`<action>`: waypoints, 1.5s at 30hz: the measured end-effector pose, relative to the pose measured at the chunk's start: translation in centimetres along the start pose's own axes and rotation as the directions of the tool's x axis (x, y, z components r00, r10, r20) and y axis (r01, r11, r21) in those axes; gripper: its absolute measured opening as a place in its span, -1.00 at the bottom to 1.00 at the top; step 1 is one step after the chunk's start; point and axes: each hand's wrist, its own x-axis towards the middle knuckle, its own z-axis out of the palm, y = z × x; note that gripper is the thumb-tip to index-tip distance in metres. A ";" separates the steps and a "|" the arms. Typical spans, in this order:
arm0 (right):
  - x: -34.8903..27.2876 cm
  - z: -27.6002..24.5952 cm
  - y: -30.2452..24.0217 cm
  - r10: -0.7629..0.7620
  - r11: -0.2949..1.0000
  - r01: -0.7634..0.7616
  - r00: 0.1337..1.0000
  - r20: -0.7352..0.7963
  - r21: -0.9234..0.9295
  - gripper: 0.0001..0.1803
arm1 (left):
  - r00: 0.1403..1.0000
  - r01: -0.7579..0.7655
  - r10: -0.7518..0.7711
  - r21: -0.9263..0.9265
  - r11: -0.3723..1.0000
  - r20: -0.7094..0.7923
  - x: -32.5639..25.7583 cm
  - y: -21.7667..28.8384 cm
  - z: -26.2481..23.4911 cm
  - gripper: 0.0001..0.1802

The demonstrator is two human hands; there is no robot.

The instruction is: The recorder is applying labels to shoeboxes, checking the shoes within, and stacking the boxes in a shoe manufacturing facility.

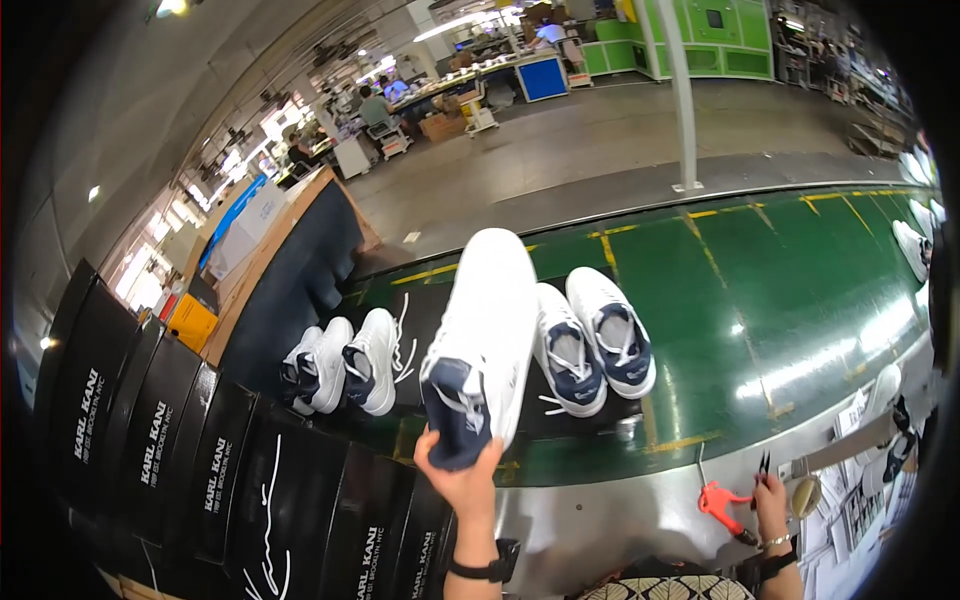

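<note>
My left hand [463, 478] grips a white sneaker [490, 300] by its navy heel. The shoe is raised over the green conveyor belt, toe pointing away and opening toward me. To its right, a pair of like sneakers [610, 335] with navy linings stands on a black mat. More white sneakers [372, 360] stand to its left, one with loose laces sticking up. Low on the right, my right hand [771, 508] is closed around black thread snips [764, 465], points upward. Beside it, over the metal edge, is an orange-red air gun [722, 505].
Black shoe boxes [215, 470] are stacked at the left. The green belt [720, 300] runs off to the right, where more shoes stand. Papers [850, 500] and a round tan object [805, 496] lie at the lower right. A pale post [680, 100] rises behind the belt; people sit beyond.
</note>
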 end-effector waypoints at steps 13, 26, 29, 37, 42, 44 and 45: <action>-13.3 8.3 -25.7 -0.823 0.368 0.892 0.444 0.353 -0.264 -0.78 | 0.821 -0.029 0.139 -0.203 0.979 0.554 -5.8 7.0 -0.1 -0.15; -14.5 8.5 -25.3 -0.863 0.342 0.911 0.402 0.306 -0.230 -0.78 | 0.759 -0.118 0.212 -0.190 0.975 0.616 -6.6 9.2 -1.7 -0.08; -14.3 8.3 -25.5 -0.885 0.290 0.932 0.348 0.310 -0.219 -0.78 | 0.749 -0.131 0.241 -0.218 0.967 0.618 -6.5 9.6 -1.7 -0.12; -13.4 7.7 -25.9 -0.912 0.117 0.950 0.218 0.347 -0.288 -0.76 | 0.743 -0.106 0.232 -0.232 0.967 0.628 -6.5 9.9 -1.7 -0.14; -12.8 7.4 -26.0 -0.916 0.074 0.954 0.180 0.358 -0.290 -0.75 | 0.741 -0.082 0.210 -0.225 0.971 0.638 -6.5 10.0 -1.4 -0.15; -12.5 7.3 -26.1 -0.916 0.046 0.958 0.154 0.371 -0.284 -0.76 | 0.738 -0.085 0.215 -0.227 0.970 0.640 -6.4 10.0 -1.4 -0.15; -12.4 7.3 -26.1 -0.916 0.050 0.958 0.157 0.370 -0.282 -0.76 | 0.737 -0.085 0.212 -0.224 0.971 0.642 -6.4 10.0 -1.4 -0.15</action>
